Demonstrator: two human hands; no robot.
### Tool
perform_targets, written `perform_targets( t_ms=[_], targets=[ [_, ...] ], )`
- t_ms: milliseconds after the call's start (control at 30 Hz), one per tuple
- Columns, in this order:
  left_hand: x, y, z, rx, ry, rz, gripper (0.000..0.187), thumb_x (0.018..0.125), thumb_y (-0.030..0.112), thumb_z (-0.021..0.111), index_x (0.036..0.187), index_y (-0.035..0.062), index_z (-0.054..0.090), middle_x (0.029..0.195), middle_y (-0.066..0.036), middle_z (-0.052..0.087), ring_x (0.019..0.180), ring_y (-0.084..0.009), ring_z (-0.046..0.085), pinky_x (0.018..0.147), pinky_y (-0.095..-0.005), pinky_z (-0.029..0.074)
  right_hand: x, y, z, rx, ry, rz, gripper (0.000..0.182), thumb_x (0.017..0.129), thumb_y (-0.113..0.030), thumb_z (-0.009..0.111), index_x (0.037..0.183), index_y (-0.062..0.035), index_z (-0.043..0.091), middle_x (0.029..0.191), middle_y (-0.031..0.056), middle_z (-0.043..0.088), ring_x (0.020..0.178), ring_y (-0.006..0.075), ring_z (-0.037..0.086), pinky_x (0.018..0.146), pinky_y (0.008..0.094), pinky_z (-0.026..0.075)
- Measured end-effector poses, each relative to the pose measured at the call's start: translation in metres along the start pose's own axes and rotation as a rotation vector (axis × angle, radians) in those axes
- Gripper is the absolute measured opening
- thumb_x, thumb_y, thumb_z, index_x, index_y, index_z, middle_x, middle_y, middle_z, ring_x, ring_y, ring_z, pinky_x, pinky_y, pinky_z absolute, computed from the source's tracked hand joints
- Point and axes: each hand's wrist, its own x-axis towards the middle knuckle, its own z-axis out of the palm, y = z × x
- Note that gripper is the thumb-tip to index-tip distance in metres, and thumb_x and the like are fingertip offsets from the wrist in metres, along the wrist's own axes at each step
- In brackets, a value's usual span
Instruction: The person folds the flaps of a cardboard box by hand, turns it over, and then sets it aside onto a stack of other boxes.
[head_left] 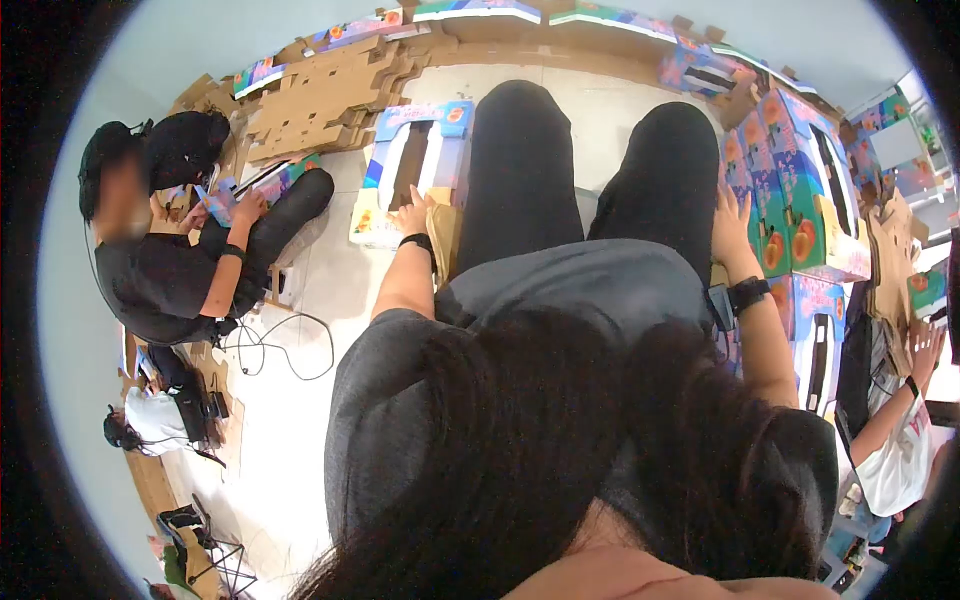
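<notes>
My left hand [411, 214] lies with its fingers spread on the lower end of a colourful printed carton [452, 123] that has a long dark opening in its top. Brown cardboard [446, 238] shows beside that hand, along my left leg. On the other side, my right hand [732, 222] has its fingers apart, between my right leg and a row of upright printed cartons [772, 200]. Whether its fingertips touch a carton is hard to tell. Both wrists wear dark bands.
Flat brown cardboard sheets [325, 100] are stacked at the upper left. A seated co-worker [160, 270] handles a printed carton at the left. Cables [300, 345] lie on the floor. Another person [900, 450] is at the right edge, near more cardboard.
</notes>
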Motion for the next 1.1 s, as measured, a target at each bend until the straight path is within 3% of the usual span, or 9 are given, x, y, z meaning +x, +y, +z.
perform_targets(
  t_ms=[67,167,233,567,667,800,833,933,1100],
  targets=[
    [-0.001,0.001,-0.022,-0.066,-0.030,-0.027,0.066,0.102,0.059,0.041,0.158,0.0243,0.031,0.124,-0.012,0.072,0.118,-0.0323,0.065,0.114,-0.0729,0.023,-0.002,0.002,0.002,0.076,0.134,-0.025,0.039,0.089,-0.007,0.057,0.125,0.0043,0.067,0.158,0.0168,0.039,0.154,0.0326,0.024,0.125,0.0634,0.005],
    [-0.011,0.004,-0.060,-0.420,0.054,-0.014,0.081,0.083,0.061,0.067,0.143,0.0122,0.042,0.125,-0.021,0.066,0.129,-0.0348,0.055,0.120,-0.0606,0.016,-0.003,-0.002,-0.018,0.084,0.044,0.005,0.041,0.090,-0.006,0.055,0.128,0.0031,0.066,0.159,0.0168,0.039,0.154,0.0317,0.024,0.125,0.0633,0.004],
    [-0.029,0.007,-0.113,-0.459,0.112,0.066,0.099,0.059,0.062,0.085,0.129,0.0039,0.047,0.122,-0.022,0.063,0.131,-0.0367,0.050,0.120,-0.0561,0.016,-0.006,-0.003,-0.020,0.105,0.069,0.004,0.041,0.090,-0.007,0.055,0.128,0.0025,0.067,0.159,0.0166,0.040,0.154,0.0312,0.024,0.125,0.0635,0.004],
    [-0.042,-0.007,-0.267,-0.377,0.515,0.266,0.089,0.057,0.060,0.088,0.110,0.0004,0.049,0.112,-0.019,0.058,0.116,-0.0387,0.051,0.112,-0.0579,0.025,-0.013,0.002,-0.037,0.238,0.263,0.139,0.050,0.090,-0.014,0.061,0.139,-0.0129,0.059,0.158,0.0066,0.042,0.149,0.0302,0.035,0.122,0.0666,0.012],
    [-0.063,0.010,-0.330,-0.367,0.653,0.393,0.080,0.058,0.054,0.088,0.105,0.0030,0.048,0.112,-0.017,0.057,0.117,-0.0375,0.050,0.115,-0.0589,0.021,-0.007,0.006,-0.041,0.376,0.701,0.168,0.050,0.090,-0.018,0.065,0.140,-0.0148,0.059,0.153,0.0073,0.048,0.145,0.0309,0.041,0.120,0.0665,0.017],
    [-0.086,0.041,-0.384,-0.355,0.945,0.639,0.083,0.056,0.055,0.091,0.108,0.0037,0.050,0.110,-0.014,0.056,0.115,-0.0351,0.052,0.115,-0.0560,0.022,-0.017,0.012,-0.097,0.460,0.954,0.120,0.045,0.089,-0.020,0.067,0.133,-0.0114,0.062,0.147,0.0094,0.054,0.143,0.0310,0.044,0.120,0.0585,0.025],
    [-0.094,0.047,-0.395,-0.398,0.939,0.691,0.077,0.057,0.052,0.091,0.104,0.0057,0.051,0.118,-0.016,0.058,0.123,-0.0335,0.052,0.120,-0.0579,0.013,-0.022,0.012,-0.113,0.492,1.007,0.099,0.044,0.088,-0.018,0.068,0.131,-0.0108,0.062,0.146,0.0101,0.055,0.142,0.0317,0.045,0.119,0.0568,0.027],
    [-0.118,0.068,-0.419,-0.401,0.968,0.873,0.069,0.058,0.051,0.089,0.096,0.0084,0.051,0.120,-0.017,0.060,0.128,-0.0324,0.052,0.121,-0.0611,0.008,-0.038,0.007,-0.154,0.552,1.173,0.032,0.042,0.085,-0.014,0.071,0.126,-0.0093,0.065,0.142,0.0121,0.058,0.139,0.0341,0.048,0.116,0.0524,0.033],
    [-0.132,0.096,-0.408,-0.379,0.841,1.063,0.059,0.058,0.045,0.089,0.097,0.0138,0.058,0.125,-0.012,0.062,0.129,-0.0295,0.055,0.120,-0.0571,0.010,-0.061,0.001,-0.184,0.518,1.348,-0.049,0.038,0.078,-0.007,0.074,0.115,-0.0096,0.069,0.131,0.0120,0.063,0.132,0.0354,0.055,0.110,0.0479,0.040]
  ],
)
